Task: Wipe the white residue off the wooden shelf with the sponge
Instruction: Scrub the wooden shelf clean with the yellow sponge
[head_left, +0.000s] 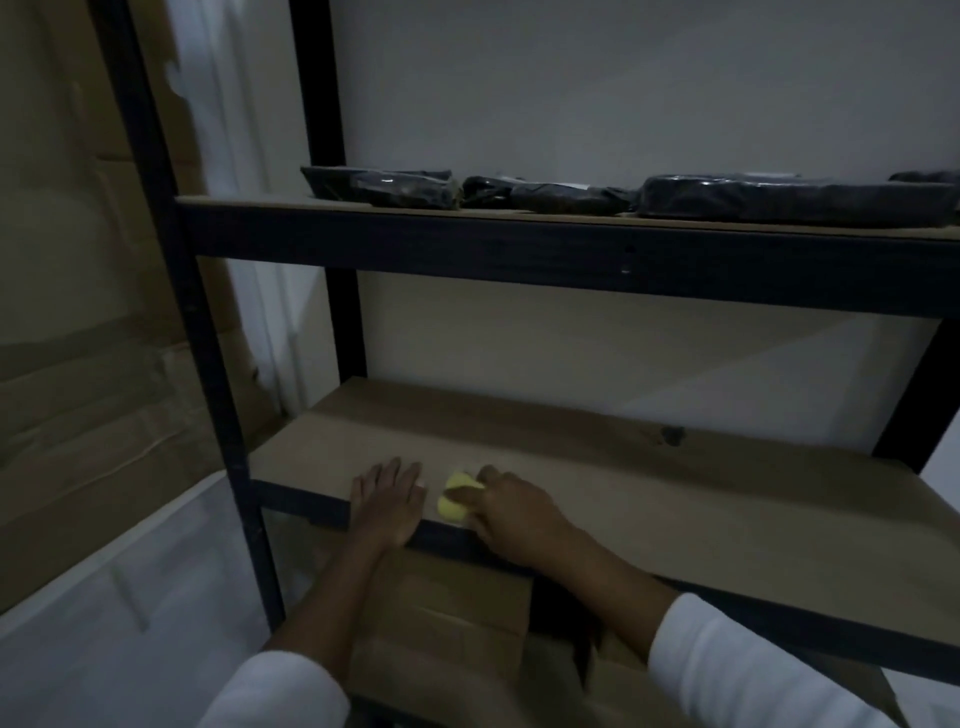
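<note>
Head cam, dim light: right hand (511, 512) closed round the yellow sponge (457, 499), pressing it on the wooden shelf (649, 499) near its front edge, approx 6 o'clock in frame. Left hand (387, 501) flat, fingers spread wide, palm down on the shelf just at 9 o'clock of the sponge, not touching it. White residue too dim to make out. Black wrapped bundles (571, 195) on the upper shelf at 12 o'clock.

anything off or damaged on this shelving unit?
One thing: a dark blotch marks the brown wooden shelf far back on the right, away from both hands. Too dim to tell stain from knot. The right hand presses a yellow sponge at the front edge; the left hand lies flat beside it. No white residue is discernible.
</note>
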